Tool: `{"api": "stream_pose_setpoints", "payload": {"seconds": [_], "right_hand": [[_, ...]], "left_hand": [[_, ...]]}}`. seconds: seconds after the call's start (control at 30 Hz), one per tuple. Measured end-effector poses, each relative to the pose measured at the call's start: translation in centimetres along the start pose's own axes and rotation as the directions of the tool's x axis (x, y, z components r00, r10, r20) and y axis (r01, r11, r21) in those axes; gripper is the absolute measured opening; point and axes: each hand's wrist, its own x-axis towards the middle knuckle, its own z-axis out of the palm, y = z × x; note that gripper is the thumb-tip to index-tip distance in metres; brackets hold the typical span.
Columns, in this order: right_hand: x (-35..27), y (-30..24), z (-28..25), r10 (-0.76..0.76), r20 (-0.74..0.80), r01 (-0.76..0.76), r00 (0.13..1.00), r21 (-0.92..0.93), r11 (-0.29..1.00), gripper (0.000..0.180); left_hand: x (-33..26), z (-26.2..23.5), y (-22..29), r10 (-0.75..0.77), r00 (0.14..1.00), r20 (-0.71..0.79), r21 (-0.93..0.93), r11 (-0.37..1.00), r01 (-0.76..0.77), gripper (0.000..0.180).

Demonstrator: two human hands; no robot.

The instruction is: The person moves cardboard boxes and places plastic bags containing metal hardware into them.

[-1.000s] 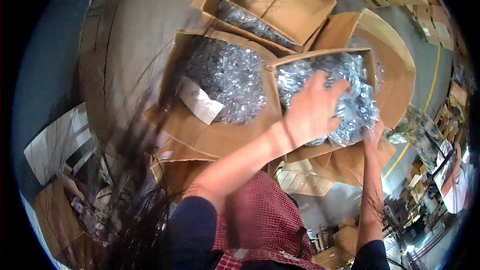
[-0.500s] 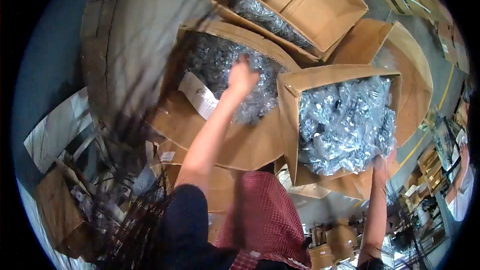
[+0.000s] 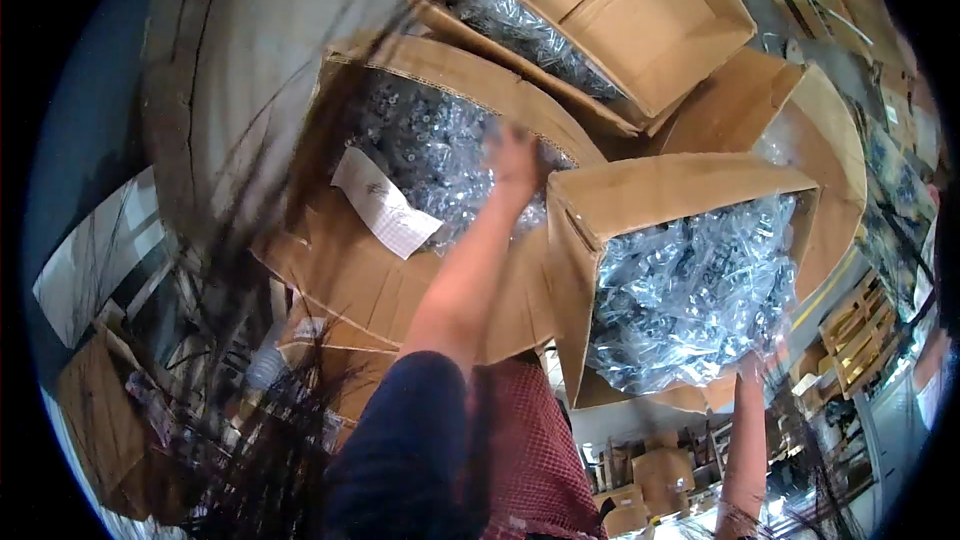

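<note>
Moved further left since a second ago: left hand (image 3: pixel 512 162), then spread over the right-hand carton, now reaching into the left carton (image 3: pixel 380 280) of bagged parts. Blurred by motion, fingers stretched onto the heap, grip impossible to tell, nothing clearly held. Right hand (image 3: pixel 752 368) low at the right, pressed against the underside of the right carton (image 3: pixel 650 198); fingers hidden behind the bulging bag, so open or closed cannot be told.

Three open cartons of brown corrugated board counted, flaps splayed. Left one holding a glinting heap of small metal parts (image 3: pixel 430 145) in crinkled clear plastic, silvery and lumpy. Right one filled with the same shiny bagged hardware (image 3: pixel 690 290), plastic swelling out past its near edge. Far one (image 3: pixel 620 10) mostly bare board inside, with a strip of bagged metal showing along its near left edge.

One white paper slip (image 3: pixel 385 202), rectangular and lined, lying on the near flap of the left carton, just left of the forearm. One dark blue sleeve (image 3: pixel 410 450) at the near edge, with red checked fabric (image 3: pixel 530 460) beside it. Dark loose strands hanging across the left side.
</note>
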Motion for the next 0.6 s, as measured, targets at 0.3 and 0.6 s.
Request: {"api": "stream_pose_setpoints", "payload": {"seconds": [0.3,0.6], "right_hand": [[-0.2,1.7,0.0,-0.098,-0.077,0.095,0.992,-0.05,0.994,0.037],[2.2,-3.4,0.8,-0.103,0.013,0.103,0.995,0.027,0.994,0.028]], "left_hand": [[4.9,1.1,0.2,0.048,0.995,0.086,0.017,0.999,-0.049,0.063],[-3.0,-2.2,-3.3,-0.076,0.984,-0.161,-0.352,0.936,0.014,0.068]]}}
